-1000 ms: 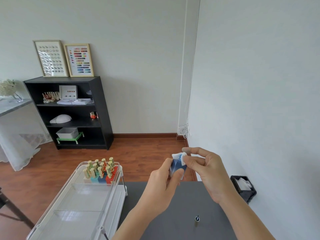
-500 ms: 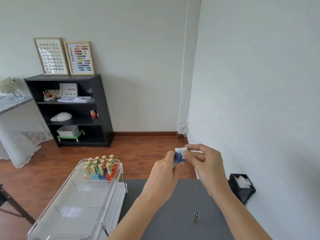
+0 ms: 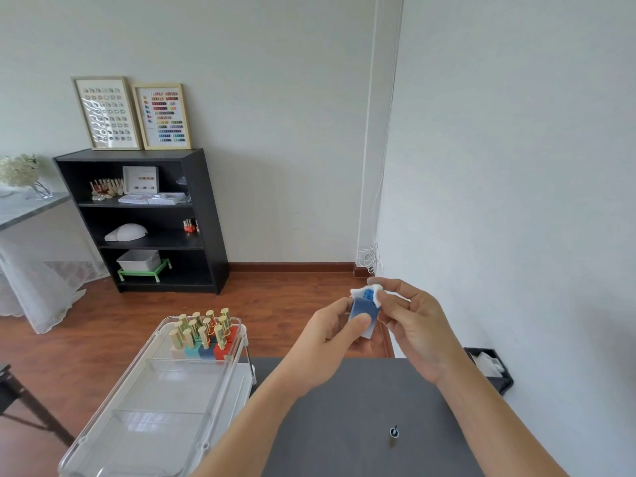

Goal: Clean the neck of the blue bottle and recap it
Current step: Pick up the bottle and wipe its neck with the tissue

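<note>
My left hand (image 3: 330, 333) grips a small square blue bottle (image 3: 362, 307) and holds it up in front of me, above the far edge of the dark grey table (image 3: 344, 407). A white cotton pad (image 3: 373, 291) is wrapped around the bottle's blue threaded neck, pinched there by the fingers of my right hand (image 3: 413, 321). The bottle's cap (image 3: 394, 432) stands upside down on the table near me, its brush pointing up.
A clear plastic cart tray (image 3: 165, 407) to the left holds several gold-capped bottles (image 3: 203, 330) at its far end. A black bin (image 3: 490, 368) with white waste sits by the right wall. A black shelf (image 3: 148, 222) stands across the wooden floor.
The pad has shifted on the bottle's top, and the blue threaded neck now shows between its folds. Both hands stay raised together over the table's far edge.
</note>
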